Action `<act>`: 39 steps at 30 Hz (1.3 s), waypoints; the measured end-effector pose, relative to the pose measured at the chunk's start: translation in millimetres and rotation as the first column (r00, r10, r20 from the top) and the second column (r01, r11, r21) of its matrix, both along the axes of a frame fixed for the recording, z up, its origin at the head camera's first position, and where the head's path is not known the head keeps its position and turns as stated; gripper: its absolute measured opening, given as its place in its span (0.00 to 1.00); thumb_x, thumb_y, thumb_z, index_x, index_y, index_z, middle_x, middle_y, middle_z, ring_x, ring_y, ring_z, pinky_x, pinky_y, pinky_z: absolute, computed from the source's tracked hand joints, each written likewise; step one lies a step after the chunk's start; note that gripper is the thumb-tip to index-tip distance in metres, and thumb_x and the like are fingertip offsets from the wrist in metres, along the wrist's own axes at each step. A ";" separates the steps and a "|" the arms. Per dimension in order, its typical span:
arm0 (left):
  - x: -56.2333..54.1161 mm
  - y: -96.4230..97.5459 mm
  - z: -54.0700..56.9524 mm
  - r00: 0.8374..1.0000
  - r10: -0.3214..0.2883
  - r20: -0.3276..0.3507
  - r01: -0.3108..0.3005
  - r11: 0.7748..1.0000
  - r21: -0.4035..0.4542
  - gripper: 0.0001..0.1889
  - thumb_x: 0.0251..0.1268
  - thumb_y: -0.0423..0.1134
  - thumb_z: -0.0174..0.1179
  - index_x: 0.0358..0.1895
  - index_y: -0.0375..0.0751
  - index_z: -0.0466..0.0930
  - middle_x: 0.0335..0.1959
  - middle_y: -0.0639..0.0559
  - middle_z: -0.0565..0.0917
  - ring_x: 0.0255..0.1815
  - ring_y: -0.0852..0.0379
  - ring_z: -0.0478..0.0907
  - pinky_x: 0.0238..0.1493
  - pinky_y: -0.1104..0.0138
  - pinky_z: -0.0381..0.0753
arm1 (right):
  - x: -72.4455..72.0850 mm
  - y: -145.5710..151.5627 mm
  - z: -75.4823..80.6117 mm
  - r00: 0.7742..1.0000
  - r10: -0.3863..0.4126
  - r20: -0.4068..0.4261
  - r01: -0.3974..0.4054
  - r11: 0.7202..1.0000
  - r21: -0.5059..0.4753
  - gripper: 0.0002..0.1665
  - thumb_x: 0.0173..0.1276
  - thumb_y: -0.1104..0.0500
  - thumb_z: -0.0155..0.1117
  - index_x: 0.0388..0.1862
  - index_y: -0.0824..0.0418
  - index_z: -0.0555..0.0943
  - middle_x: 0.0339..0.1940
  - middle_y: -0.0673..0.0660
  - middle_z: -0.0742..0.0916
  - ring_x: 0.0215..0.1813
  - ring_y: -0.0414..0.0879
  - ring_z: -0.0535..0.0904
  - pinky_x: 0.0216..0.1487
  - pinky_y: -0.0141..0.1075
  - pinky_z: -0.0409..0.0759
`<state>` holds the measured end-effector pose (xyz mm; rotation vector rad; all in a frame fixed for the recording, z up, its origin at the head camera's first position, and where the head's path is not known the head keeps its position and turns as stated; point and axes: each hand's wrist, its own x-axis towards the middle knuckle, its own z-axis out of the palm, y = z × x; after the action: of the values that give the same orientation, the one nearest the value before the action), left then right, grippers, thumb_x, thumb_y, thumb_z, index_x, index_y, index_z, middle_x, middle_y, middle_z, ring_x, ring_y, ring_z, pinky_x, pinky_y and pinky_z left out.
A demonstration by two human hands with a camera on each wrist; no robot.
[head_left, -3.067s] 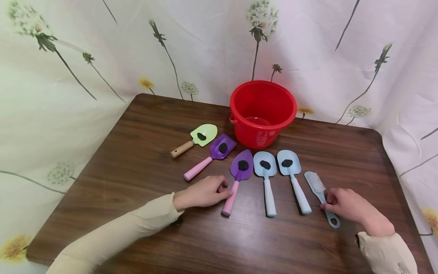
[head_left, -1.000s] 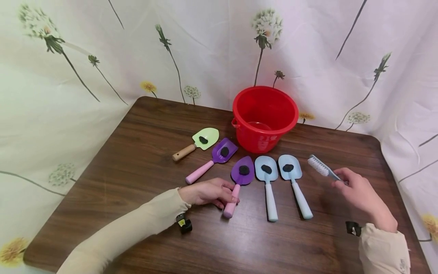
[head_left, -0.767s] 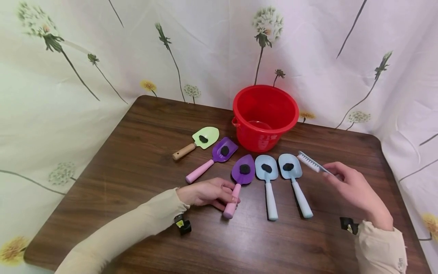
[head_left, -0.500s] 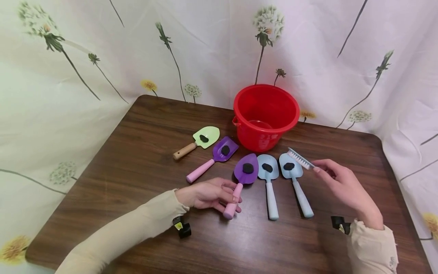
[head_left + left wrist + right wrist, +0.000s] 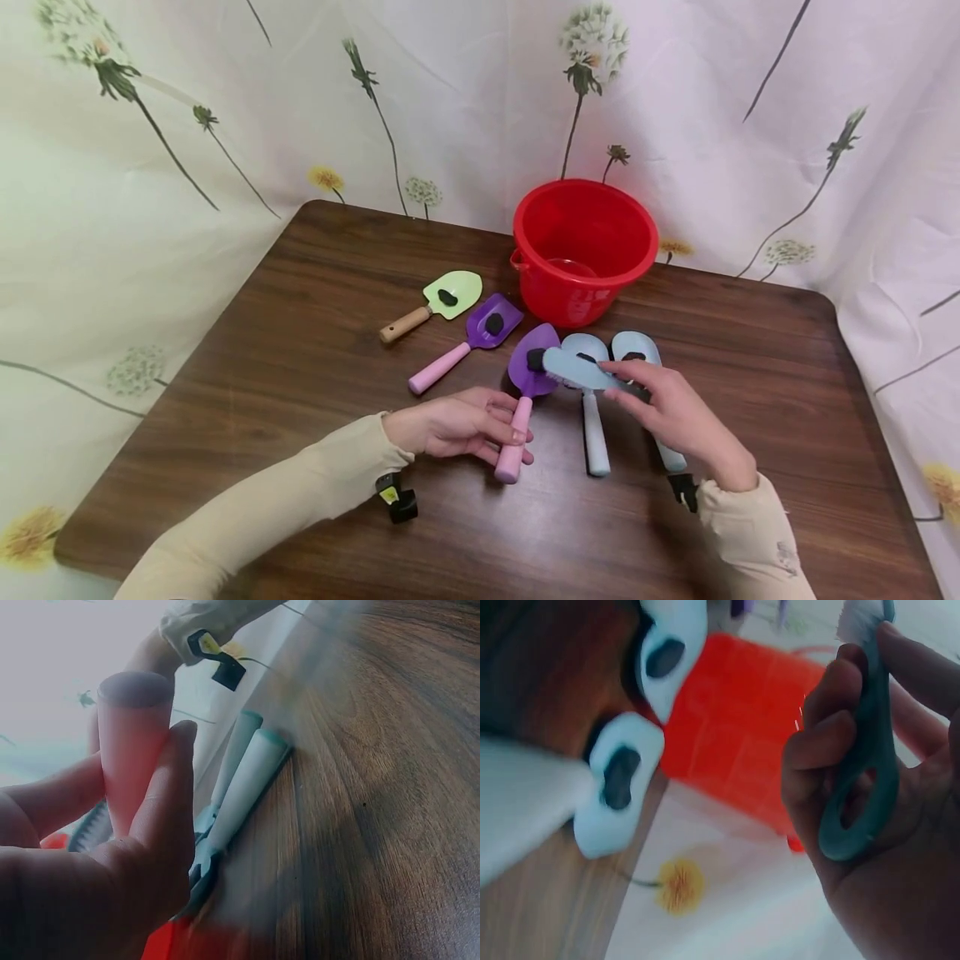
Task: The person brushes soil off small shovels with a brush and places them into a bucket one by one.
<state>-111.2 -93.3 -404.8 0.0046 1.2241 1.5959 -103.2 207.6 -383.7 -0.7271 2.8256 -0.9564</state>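
My left hand [image 5: 459,425] grips the pink handle of a pointed purple trowel [image 5: 536,338], fingers and thumb round it. In the left wrist view the handle [image 5: 135,742] stands between thumb and fingers. A small black lump [image 5: 535,359] sits in the blade; what it is made of I cannot tell. With my right hand [image 5: 678,417] I hold a light blue brush [image 5: 576,368] over the blade, bristles down, its head beside the lump. Whether they touch is unclear. The brush handle [image 5: 874,742], with a hole in its end, shows inside my curled fingers in the right wrist view.
A red bucket [image 5: 570,300] stands behind the tools. Left lie a green trowel [image 5: 465,287] and a purple scoop [image 5: 487,312], each with a black lump. Under my right arm lie two light blue scoops, one with a white handle [image 5: 596,442], partly hidden by brush and hand.
My right hand has picked the brush off the table and carried it left over the blue scoops to the purple trowel. My left hand has closed round the trowel's handle and tilted it slightly.
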 end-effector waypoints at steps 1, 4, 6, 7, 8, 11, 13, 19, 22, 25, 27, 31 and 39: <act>0.2 -0.3 -0.3 1.000 -0.002 0.000 0.002 1.000 0.004 0.32 0.69 0.25 0.52 0.72 0.28 0.49 0.65 0.28 0.69 0.47 0.47 0.84 0.55 0.50 0.80 | -0.6 -4.4 -1.9 1.000 0.018 -0.007 -0.018 1.000 0.002 0.24 0.63 0.58 0.68 0.59 0.55 0.79 0.49 0.49 0.86 0.45 0.40 0.79 0.46 0.38 0.83; 0.5 -0.3 -0.4 1.000 -0.012 -0.002 0.012 1.000 0.009 0.31 0.69 0.25 0.52 0.71 0.28 0.50 0.64 0.28 0.70 0.47 0.46 0.84 0.55 0.50 0.80 | -2.4 -14.3 -5.8 0.998 0.053 -0.024 -0.053 0.999 0.005 0.25 0.61 0.59 0.70 0.58 0.54 0.80 0.49 0.49 0.86 0.44 0.40 0.79 0.46 0.38 0.84; 0.5 -0.1 -0.7 1.000 -0.019 -0.007 0.019 1.000 0.007 0.30 0.69 0.26 0.52 0.70 0.27 0.52 0.64 0.28 0.71 0.47 0.47 0.84 0.54 0.51 0.81 | -3.7 -18.9 -7.0 0.997 0.064 -0.042 -0.064 0.998 0.011 0.25 0.61 0.59 0.71 0.58 0.54 0.80 0.51 0.49 0.86 0.45 0.40 0.79 0.46 0.38 0.84; 0.5 0.0 -0.8 1.000 -0.026 -0.010 0.026 1.000 0.008 0.30 0.68 0.26 0.53 0.70 0.27 0.52 0.64 0.28 0.71 0.47 0.47 0.84 0.54 0.51 0.81 | -4.7 -20.4 -7.2 0.997 0.067 -0.043 -0.067 0.998 0.012 0.25 0.61 0.59 0.71 0.59 0.54 0.80 0.51 0.49 0.86 0.45 0.40 0.79 0.45 0.36 0.83; 0.5 0.0 -0.7 0.999 -0.033 -0.012 0.033 0.999 0.007 0.29 0.68 0.26 0.53 0.70 0.26 0.53 0.63 0.28 0.71 0.47 0.47 0.84 0.54 0.51 0.81 | -5.9 -21.7 -8.0 0.996 0.070 -0.047 -0.069 0.998 0.012 0.25 0.60 0.59 0.71 0.59 0.54 0.80 0.50 0.49 0.86 0.43 0.39 0.78 0.44 0.35 0.83; 1.1 0.1 -1.7 0.998 -0.055 -0.021 0.055 0.998 0.010 0.28 0.68 0.25 0.53 0.68 0.26 0.55 0.63 0.27 0.71 0.47 0.48 0.84 0.54 0.51 0.81 | -8.5 -25.7 -10.3 0.997 0.070 -0.037 -0.069 0.997 0.029 0.26 0.61 0.59 0.71 0.59 0.53 0.80 0.46 0.49 0.86 0.40 0.39 0.76 0.40 0.32 0.81; 1.7 0.3 -2.3 0.997 -0.065 -0.029 0.065 0.998 0.008 0.28 0.67 0.25 0.53 0.68 0.26 0.55 0.63 0.27 0.71 0.47 0.47 0.85 0.53 0.50 0.81 | -9.7 -27.8 -12.5 0.998 0.067 -0.021 -0.066 0.997 0.043 0.26 0.61 0.58 0.71 0.59 0.52 0.80 0.43 0.49 0.85 0.38 0.39 0.75 0.37 0.31 0.80; 3.7 1.4 -4.6 0.992 -0.103 -0.069 0.102 0.995 -0.020 0.27 0.66 0.23 0.53 0.65 0.24 0.55 0.61 0.26 0.73 0.48 0.44 0.84 0.52 0.49 0.81 | -11.0 -31.1 -17.0 0.998 0.066 -0.004 -0.065 0.995 0.079 0.26 0.61 0.57 0.71 0.59 0.51 0.81 0.39 0.49 0.84 0.35 0.39 0.74 0.34 0.30 0.78; 4.5 1.1 -5.6 0.990 -0.118 -0.077 0.116 0.993 -0.029 0.26 0.66 0.23 0.53 0.64 0.24 0.55 0.60 0.26 0.73 0.48 0.44 0.84 0.52 0.49 0.81 | -11.7 -31.1 -18.0 0.997 0.069 -0.022 -0.067 0.995 0.078 0.26 0.60 0.57 0.72 0.58 0.51 0.81 0.39 0.49 0.84 0.35 0.39 0.74 0.34 0.29 0.78; 5.1 0.1 -5.7 0.989 -0.122 -0.081 0.120 0.992 -0.029 0.25 0.66 0.22 0.52 0.64 0.24 0.56 0.60 0.26 0.73 0.48 0.45 0.84 0.52 0.49 0.82 | -12.6 -31.0 -18.6 0.997 0.069 -0.044 -0.065 0.995 0.077 0.26 0.59 0.57 0.72 0.58 0.50 0.81 0.40 0.49 0.84 0.36 0.38 0.75 0.35 0.30 0.78; 5.1 -0.6 -5.3 0.989 -0.121 -0.082 0.119 0.993 -0.027 0.25 0.66 0.22 0.52 0.63 0.24 0.56 0.59 0.27 0.74 0.48 0.45 0.84 0.52 0.49 0.81 | -13.5 -31.1 -19.0 0.996 0.066 -0.057 -0.062 0.995 0.080 0.26 0.59 0.57 0.72 0.59 0.50 0.81 0.40 0.49 0.84 0.35 0.38 0.75 0.34 0.30 0.78; 5.0 -1.5 -4.8 0.990 -0.114 -0.079 0.113 0.993 -0.027 0.25 0.66 0.23 0.52 0.64 0.24 0.56 0.59 0.27 0.74 0.48 0.44 0.84 0.52 0.49 0.81 | -15.4 -32.4 -19.6 0.994 0.067 -0.082 -0.060 0.994 0.088 0.26 0.59 0.57 0.72 0.59 0.51 0.81 0.40 0.50 0.84 0.34 0.38 0.74 0.33 0.30 0.78; 6.1 -3.3 -4.7 0.992 -0.104 -0.067 0.102 0.994 -0.034 0.26 0.65 0.22 0.53 0.64 0.24 0.55 0.58 0.28 0.75 0.48 0.44 0.84 0.51 0.50 0.82 | -20.3 -35.0 -20.7 0.984 0.062 -0.168 -0.047 0.994 0.096 0.27 0.58 0.58 0.73 0.58 0.52 0.81 0.37 0.51 0.83 0.29 0.37 0.72 0.29 0.29 0.75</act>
<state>-105.1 -96.5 -409.5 0.1024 1.2808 1.4977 -123.5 172.6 -404.3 -0.9112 2.9538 -0.7850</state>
